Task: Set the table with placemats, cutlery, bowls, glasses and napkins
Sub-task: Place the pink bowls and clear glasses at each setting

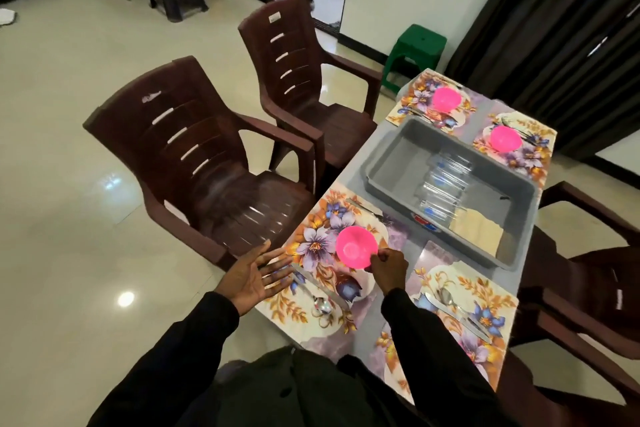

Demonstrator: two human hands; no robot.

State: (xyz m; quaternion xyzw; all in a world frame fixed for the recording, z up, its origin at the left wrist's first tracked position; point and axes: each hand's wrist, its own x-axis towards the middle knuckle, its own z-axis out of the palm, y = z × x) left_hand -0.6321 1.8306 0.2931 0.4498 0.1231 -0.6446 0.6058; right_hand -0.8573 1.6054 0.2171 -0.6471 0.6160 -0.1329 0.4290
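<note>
My right hand (388, 267) pinches the near rim of a pink bowl (356, 247) that sits on the near left floral placemat (311, 246). My left hand (256, 270) hovers flat and palm up at that mat's left edge, holding nothing. A spoon (320, 303) and a knife lie on this mat's near side, a fork (367, 210) on its far side. The near right placemat (485, 291) carries cutlery (457, 308) only. Two far placemats each hold a pink bowl (446, 99) (505, 138). A grey tub (388, 149) holds clear glasses (443, 184) and beige napkins (478, 229).
Two brown plastic chairs (194, 156) (294, 55) stand along the table's left side, and more brown chairs (588, 253) on the right. A green stool (415, 48) stands beyond the table. Dark curtains hang at the far right.
</note>
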